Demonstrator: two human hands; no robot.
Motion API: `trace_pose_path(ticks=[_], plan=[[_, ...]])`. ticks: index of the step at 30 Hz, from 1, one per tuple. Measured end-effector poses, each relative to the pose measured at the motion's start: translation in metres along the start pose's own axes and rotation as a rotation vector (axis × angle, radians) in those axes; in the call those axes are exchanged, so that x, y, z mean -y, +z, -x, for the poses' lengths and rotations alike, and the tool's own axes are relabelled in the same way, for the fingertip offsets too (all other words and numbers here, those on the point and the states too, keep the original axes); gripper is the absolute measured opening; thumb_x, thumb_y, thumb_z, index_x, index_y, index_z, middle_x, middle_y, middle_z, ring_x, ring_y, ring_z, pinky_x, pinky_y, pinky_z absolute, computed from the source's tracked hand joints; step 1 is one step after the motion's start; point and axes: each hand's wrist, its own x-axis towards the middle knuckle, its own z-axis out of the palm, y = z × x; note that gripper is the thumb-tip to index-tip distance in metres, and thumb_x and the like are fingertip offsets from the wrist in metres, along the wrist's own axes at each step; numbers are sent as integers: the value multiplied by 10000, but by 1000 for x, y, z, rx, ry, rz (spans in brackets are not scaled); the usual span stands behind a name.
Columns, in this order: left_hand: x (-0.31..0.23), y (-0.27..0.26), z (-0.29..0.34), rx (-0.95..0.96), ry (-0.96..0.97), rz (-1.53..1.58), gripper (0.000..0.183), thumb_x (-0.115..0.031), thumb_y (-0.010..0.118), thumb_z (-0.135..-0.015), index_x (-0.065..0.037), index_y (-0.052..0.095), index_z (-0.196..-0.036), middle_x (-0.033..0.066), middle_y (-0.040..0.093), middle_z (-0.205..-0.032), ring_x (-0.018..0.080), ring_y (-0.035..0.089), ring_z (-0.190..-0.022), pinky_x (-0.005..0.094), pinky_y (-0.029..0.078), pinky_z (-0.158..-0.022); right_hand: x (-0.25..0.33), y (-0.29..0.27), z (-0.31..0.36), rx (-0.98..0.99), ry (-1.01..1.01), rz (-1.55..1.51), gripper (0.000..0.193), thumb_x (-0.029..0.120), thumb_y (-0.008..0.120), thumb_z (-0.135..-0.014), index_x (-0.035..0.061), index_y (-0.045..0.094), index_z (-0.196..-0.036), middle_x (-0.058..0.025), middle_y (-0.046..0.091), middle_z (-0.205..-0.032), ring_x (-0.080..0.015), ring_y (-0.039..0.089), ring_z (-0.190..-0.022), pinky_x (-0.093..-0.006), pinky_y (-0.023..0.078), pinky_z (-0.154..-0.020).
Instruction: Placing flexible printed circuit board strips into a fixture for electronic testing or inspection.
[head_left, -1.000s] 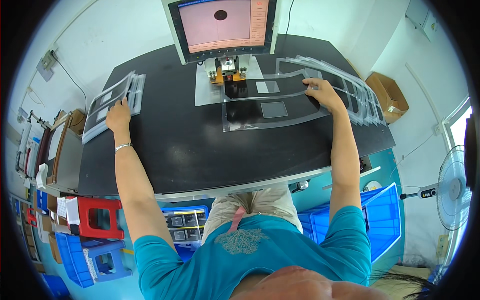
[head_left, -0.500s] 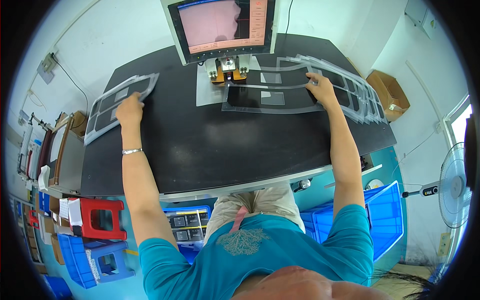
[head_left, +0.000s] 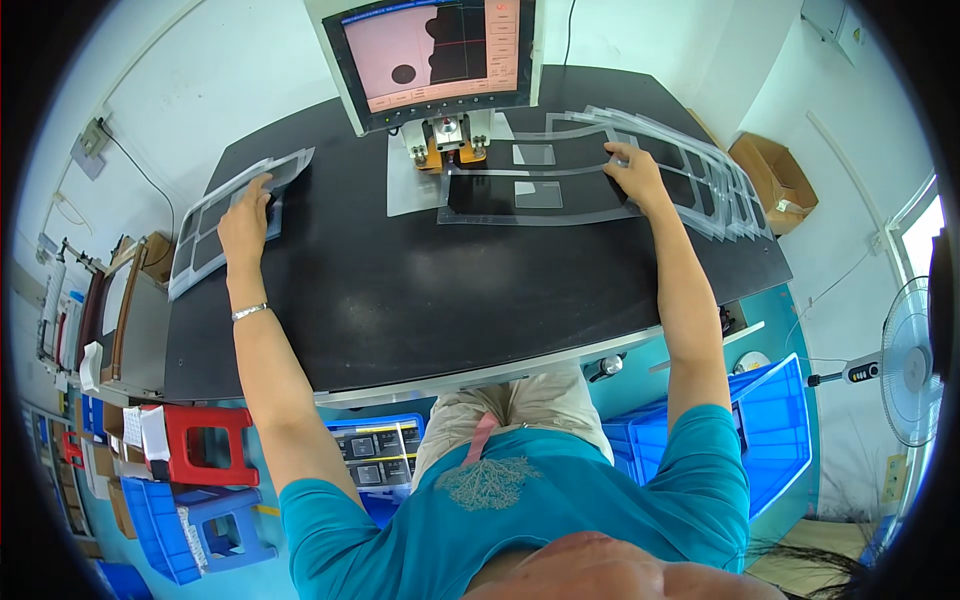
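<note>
My right hand (head_left: 635,178) pinches the right part of a clear plastic sheet (head_left: 480,218). The sheet has wide dark-looking windows and a small square patch; its left end lies by the orange-and-white head of a bench machine (head_left: 447,140). To the right, several similar sheets lie fanned in a pile (head_left: 722,215), partly under my right hand. At the far left my left hand (head_left: 243,228) rests over another pile of clear sheets (head_left: 190,262), fingers stretched and thumb apart. A bluish edge shows beside its thumb.
A monitor (head_left: 430,60) stands above the machine on the black table (head_left: 430,290). An open cardboard box (head_left: 775,185) is behind the right pile. Below are blue bins (head_left: 770,430), a red stool (head_left: 210,445) and a blue stool (head_left: 225,530). A fan (head_left: 912,360) stands at right.
My left hand has shifted slightly left and stretched its fingers over the left pile. The picture on the monitor now shows a dark shape and a round spot. My right hand keeps its pinch.
</note>
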Motion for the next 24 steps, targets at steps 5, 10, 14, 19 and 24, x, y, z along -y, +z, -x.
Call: trace_pose_path(ticks=[5,10,14,19,24], plan=[[4,12,3,-201,-19,89,260,-228,580,-964,-198,573,-1221,44,732,-994,310,691,-873,409,539,-709,3,1,1,4,-6,-20,465,177,666,-785,53,656,-1232,-163,683,-1138,-301,627,-1126,-361,466,-980],[-5,14,1,-221,-82,90,201,-248,591,-960,-169,584,-1145,61,725,-1015,337,678,-899,442,525,-722,-7,3,-2,-14,-11,-16,470,176,671,-779,51,655,-1232,-159,684,-1145,-298,631,-1127,-366,470,-977],[0,16,2,-182,-50,64,201,-253,604,-952,-167,594,-1133,67,725,-994,326,686,-877,429,526,-703,-8,14,-6,-149,-36,-14,461,161,671,-786,40,655,-1231,-172,682,-1158,-305,638,-1124,-364,465,-984],[-14,10,4,-89,-67,101,172,-278,601,-949,-157,688,-1035,45,727,-894,306,689,-819,416,527,-699,-8,22,-9,-282,-42,59,457,158,666,-796,36,651,-1237,-180,676,-1176,-310,634,-1134,-364,460,-994],[-10,15,5,-158,-68,72,168,-272,618,-933,-153,698,-1020,42,729,-890,302,688,-825,404,522,-693,-10,27,-12,-319,-78,66,458,168,652,-806,44,642,-1247,-170,663,-1204,-311,627,-1139,-371,464,-991]])
